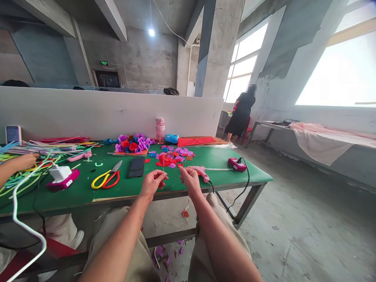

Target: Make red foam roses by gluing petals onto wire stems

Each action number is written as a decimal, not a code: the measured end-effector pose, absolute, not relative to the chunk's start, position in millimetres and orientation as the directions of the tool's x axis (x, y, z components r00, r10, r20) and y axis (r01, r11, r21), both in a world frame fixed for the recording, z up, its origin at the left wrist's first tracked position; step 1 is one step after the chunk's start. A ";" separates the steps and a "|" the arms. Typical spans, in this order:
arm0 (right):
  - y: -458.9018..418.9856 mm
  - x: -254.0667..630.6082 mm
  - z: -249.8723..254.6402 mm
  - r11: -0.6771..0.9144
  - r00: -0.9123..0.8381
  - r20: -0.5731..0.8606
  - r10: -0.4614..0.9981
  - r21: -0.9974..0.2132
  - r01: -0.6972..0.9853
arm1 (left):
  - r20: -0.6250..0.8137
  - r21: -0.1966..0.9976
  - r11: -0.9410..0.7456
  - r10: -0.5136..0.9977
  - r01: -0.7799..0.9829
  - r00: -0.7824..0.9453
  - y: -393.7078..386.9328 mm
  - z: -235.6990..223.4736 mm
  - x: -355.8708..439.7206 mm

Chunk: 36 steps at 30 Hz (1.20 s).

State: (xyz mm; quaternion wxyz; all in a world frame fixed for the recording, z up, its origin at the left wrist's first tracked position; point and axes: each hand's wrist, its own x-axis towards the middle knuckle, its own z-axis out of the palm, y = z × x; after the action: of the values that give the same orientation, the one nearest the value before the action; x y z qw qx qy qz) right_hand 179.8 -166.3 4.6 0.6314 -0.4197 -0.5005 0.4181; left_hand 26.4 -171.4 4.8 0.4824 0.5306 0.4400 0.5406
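Red petal (162, 159) stands upright above my left hand (152, 183), which pinches its thin stem (163, 170). My right hand (190, 181) curls closed to its right, grip unclear.

On the worktop (216, 153), two glue guns (79, 156) (200, 172), two magenta power blocks (63, 181) (237, 164) and two phones (136, 167) (13, 134). One pair of scissors (109, 176), and one bottle (160, 130) near the far edge.

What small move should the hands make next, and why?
Probably bring the right hand to the thin stem: the left hand holds it with a red petal on top, and the hands are apart. Whether the right fingers hold something is unclear.
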 end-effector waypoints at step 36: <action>-170.4 178.5 6.3 0.327 -0.023 0.330 0.944 -0.940 -0.093 | 0.161 0.986 -0.160 0.987 -0.041 0.017 -171.4 4.3 27.9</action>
State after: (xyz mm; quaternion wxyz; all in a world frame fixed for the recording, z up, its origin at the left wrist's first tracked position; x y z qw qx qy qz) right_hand 178.5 -170.4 6.3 0.5884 -0.3774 -0.5633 0.4405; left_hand 27.9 -171.4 4.3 0.4727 0.5338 0.4431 0.5434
